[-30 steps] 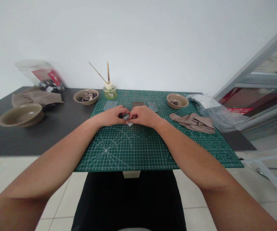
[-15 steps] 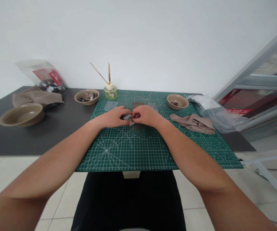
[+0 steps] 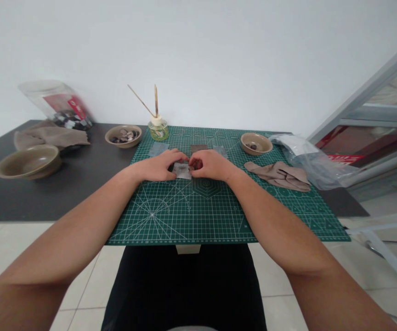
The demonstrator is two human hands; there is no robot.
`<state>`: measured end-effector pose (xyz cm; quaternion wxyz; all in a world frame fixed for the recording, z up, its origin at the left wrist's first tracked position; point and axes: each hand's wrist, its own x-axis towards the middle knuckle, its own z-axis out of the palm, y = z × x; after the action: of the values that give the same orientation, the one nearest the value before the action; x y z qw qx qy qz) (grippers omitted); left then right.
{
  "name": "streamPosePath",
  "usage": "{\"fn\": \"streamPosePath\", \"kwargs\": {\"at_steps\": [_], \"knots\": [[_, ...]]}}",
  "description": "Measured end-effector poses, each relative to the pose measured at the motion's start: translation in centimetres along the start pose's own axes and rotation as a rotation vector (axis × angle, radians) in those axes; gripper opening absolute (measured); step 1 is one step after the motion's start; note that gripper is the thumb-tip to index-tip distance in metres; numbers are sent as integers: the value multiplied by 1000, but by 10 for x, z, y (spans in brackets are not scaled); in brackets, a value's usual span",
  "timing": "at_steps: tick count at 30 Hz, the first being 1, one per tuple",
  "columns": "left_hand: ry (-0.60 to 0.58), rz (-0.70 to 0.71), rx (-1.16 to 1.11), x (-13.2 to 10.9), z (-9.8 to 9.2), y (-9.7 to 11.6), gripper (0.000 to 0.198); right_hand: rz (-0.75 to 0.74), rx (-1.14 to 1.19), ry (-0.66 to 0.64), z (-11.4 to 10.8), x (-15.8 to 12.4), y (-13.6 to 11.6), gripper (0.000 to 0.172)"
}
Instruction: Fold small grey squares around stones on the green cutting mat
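Both hands meet over the far middle of the green cutting mat (image 3: 198, 211). My left hand (image 3: 159, 166) and my right hand (image 3: 210, 164) each pinch an edge of a small pale grey sheet (image 3: 182, 171) held between them, fingers curled closed. Something small and dark shows at my right fingertips, too small to name. Just beyond the hands lie three small rectangular pieces: a bluish one (image 3: 158, 148), a brown one (image 3: 199, 148) and another bluish one (image 3: 220, 150).
On the mat: a reed diffuser (image 3: 157, 128), a tan bowl (image 3: 256, 143) with dark bits, a beige cloth (image 3: 278, 175), a clear plastic bag (image 3: 309, 157). On the dark table at left: a bowl of stones (image 3: 123, 136), an empty tan bowl (image 3: 28, 161), a cloth (image 3: 48, 135), a tilted jar (image 3: 57, 105).
The grey sheet between my fingers now shows broader and flatter than before. Both hands stay in the same spot; the camera has shifted slightly.
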<state>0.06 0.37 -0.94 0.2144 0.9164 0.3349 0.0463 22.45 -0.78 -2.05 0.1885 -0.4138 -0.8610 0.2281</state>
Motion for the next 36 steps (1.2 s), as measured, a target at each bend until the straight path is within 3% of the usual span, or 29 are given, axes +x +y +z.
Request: {"fn": "streamPosePath", "kwargs": {"at_steps": [4, 13, 16, 25, 30, 36], "knots": [[40, -25, 1, 4, 4, 0, 42, -16, -3, -4, 3, 1, 0, 15], [49, -27, -40, 6, 8, -6, 39, -18, 30, -25, 2, -1, -4, 15], [39, -18, -62, 5, 7, -7, 40, -31, 30, -65, 0, -2, -3, 16], [33, -64, -79, 6, 7, -8, 45, -42, -87, -26, 1, 3, -5, 15], [41, -54, -86, 6, 7, -9, 45, -52, -25, -63, 0, 0, -7, 15], [41, -53, -90, 7, 7, -12, 46, -22, -88, -12, 1, 2, -3, 14]]}}
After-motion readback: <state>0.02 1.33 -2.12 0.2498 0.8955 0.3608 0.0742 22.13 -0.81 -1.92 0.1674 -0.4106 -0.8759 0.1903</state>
